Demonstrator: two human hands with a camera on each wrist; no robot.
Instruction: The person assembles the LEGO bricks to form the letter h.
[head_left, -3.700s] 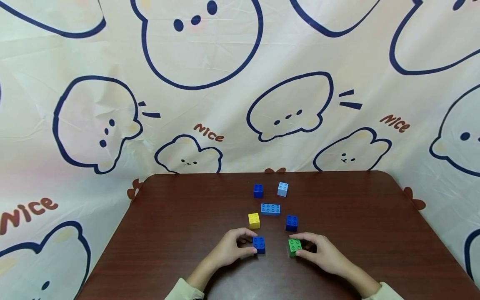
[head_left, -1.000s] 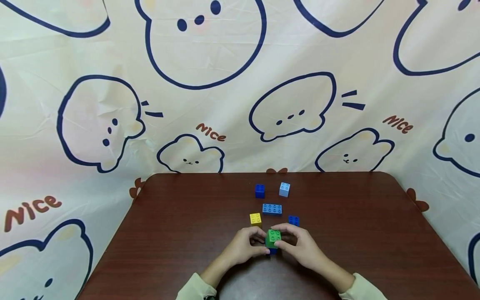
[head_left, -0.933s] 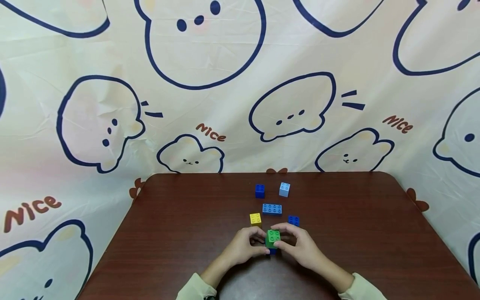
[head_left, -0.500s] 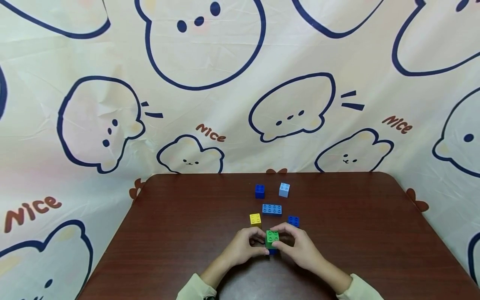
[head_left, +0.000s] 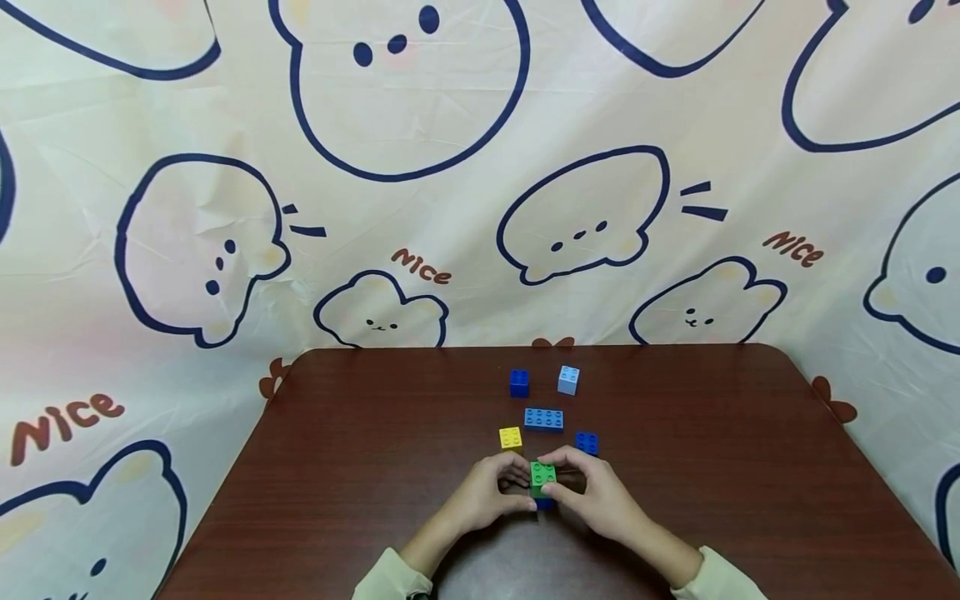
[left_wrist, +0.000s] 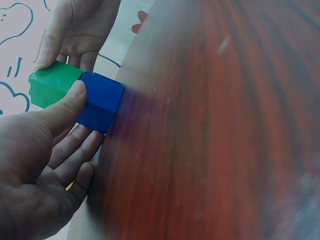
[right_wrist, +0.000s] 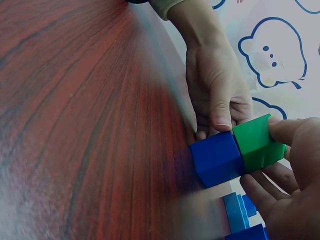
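A green brick sits directly on top of a dark blue brick near the table's front middle. In the left wrist view the green and blue bricks meet along a thin seam. My left hand holds the blue brick, its thumb on the near side close to the seam. With thumb and fingers, my right hand pinches the green brick from the right. From the head view most of the blue brick is hidden under the green one; the right wrist view shows its side plainly, low against the table.
Just beyond the hands lie a yellow brick and another dark blue brick. Farther back are a long blue brick, a small dark blue brick and a light blue brick on the brown table.
Both hands have come together from apart, bringing the green brick leftward onto the blue one, which moved right. Over the last second the green brick has shifted slightly left and straightened.
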